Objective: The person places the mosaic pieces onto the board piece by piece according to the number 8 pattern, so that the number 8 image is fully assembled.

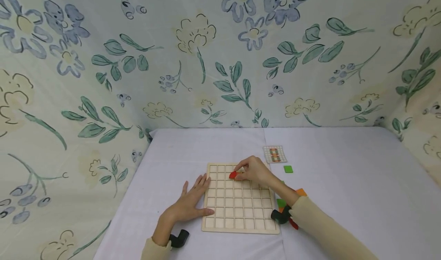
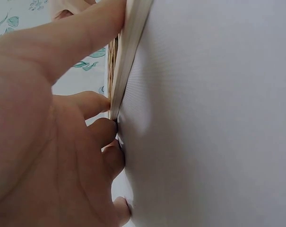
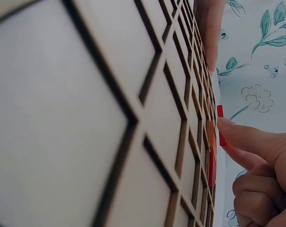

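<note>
A wooden grid board [image 1: 229, 213] lies on the table, divided into square cells by raised strips. Over its upper part, my right hand [image 1: 254, 170] pinches a red tile [image 1: 232, 174] between thumb and fingertips. From the right wrist, this red tile [image 3: 221, 111] is seen just off the board's surface, next to an orange piece [image 3: 212, 135] and another red piece [image 3: 212, 170] lying on the grid. Spread along the board's left edge, my left hand [image 1: 188, 202] has its thumb on the lower left corner area and its fingers against the side.
Beyond the board's upper right corner lies a printed pattern card [image 1: 275, 154], with a green tile [image 1: 288, 169] below it. Orange [image 1: 301, 192], green [image 1: 281, 203] and red [image 1: 293, 224] tiles lie right of the board, partly hidden by the right forearm. Floral cloth [image 1: 241, 80] hangs behind.
</note>
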Demonstrator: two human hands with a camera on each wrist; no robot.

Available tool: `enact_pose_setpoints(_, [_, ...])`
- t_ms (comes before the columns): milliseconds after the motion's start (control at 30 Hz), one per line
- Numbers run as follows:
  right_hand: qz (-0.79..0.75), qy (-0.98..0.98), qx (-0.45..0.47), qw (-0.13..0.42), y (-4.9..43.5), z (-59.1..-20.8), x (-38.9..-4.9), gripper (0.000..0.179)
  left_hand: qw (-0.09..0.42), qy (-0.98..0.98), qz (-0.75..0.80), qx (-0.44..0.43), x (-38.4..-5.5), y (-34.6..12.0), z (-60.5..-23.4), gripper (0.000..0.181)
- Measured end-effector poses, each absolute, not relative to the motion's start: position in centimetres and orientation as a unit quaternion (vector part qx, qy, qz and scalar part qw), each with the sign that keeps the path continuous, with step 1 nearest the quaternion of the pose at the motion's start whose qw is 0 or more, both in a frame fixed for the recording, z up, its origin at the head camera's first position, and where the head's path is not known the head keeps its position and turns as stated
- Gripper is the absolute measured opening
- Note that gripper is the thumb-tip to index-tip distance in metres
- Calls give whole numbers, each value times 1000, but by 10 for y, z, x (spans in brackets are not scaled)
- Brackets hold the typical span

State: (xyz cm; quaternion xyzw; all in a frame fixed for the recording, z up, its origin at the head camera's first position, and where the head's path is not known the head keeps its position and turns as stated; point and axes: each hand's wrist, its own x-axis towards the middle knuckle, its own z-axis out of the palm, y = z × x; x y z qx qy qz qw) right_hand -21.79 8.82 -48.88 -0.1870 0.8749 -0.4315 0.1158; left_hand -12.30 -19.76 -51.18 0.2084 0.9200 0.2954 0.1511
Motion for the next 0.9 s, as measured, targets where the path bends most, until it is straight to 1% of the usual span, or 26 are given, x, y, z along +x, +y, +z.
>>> enact_pose_setpoints(600, [-450, 863, -186, 135, 82, -491, -216, 21, 159, 923, 282, 207, -123, -196, -504, 109])
enact_pose_setpoints(900, [-441, 872, -178, 119, 76, -493, -215, 18, 160, 924, 281, 206, -123, -196, -504, 109])
